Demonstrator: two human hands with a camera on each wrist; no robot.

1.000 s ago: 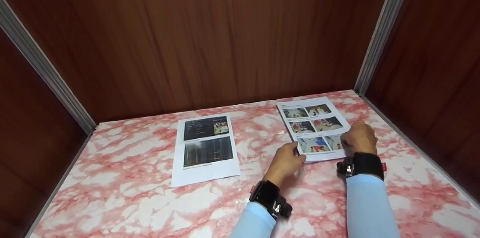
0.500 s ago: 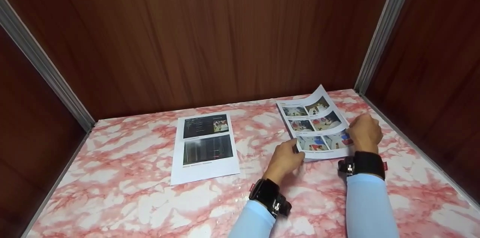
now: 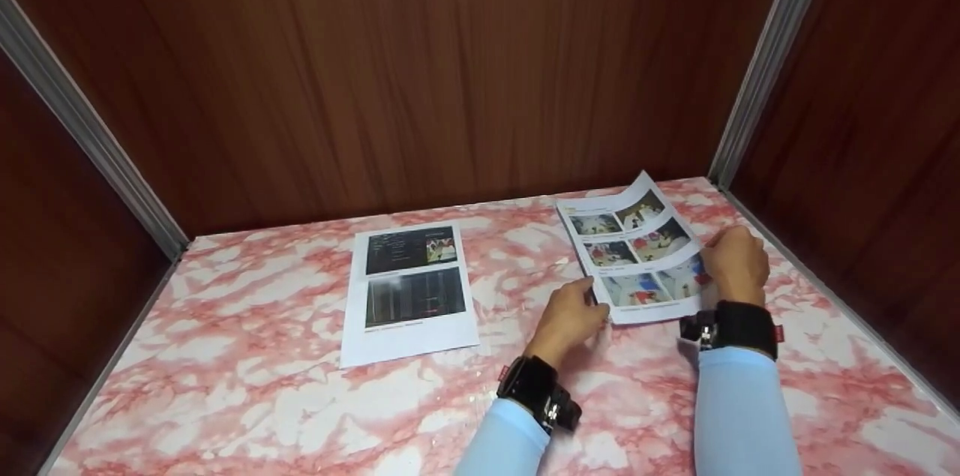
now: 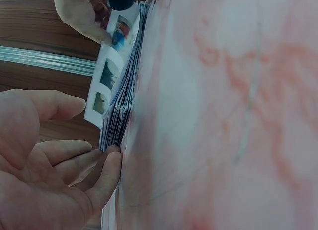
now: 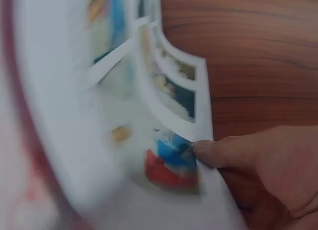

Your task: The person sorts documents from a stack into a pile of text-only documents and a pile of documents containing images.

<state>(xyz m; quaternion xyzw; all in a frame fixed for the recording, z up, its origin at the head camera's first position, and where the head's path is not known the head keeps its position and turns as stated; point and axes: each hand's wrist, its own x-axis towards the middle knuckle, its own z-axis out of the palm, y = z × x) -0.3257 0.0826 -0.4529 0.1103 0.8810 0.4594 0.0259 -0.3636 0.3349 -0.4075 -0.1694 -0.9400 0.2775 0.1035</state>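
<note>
A stack of paper [image 4: 130, 76] lies at the right back of the table, topped by a printed sheet [image 3: 646, 268] with several colour photos. My right hand [image 3: 735, 260] pinches that sheet's right edge, the thumb [image 5: 211, 153] lying on top in the right wrist view; the fingers underneath are mostly hidden. The sheet's right side is lifted and curved, its far corner raised. At the near left of the stack is my left hand [image 3: 568, 317]. In the left wrist view its fingertips touch the stack's edge, with the thumb held apart.
Another printed sheet [image 3: 409, 343], with two dark pictures, lies flat to the left on the pink-and-white marbled table [image 3: 262, 416]. Brown wood-look panels [image 3: 375, 86] with metal corner posts [image 3: 761, 71] close off the back and sides.
My right hand has moved slightly right and away from me, lifting the top sheet's right side, which lay flat a second ago. The left hand has hardly moved.
</note>
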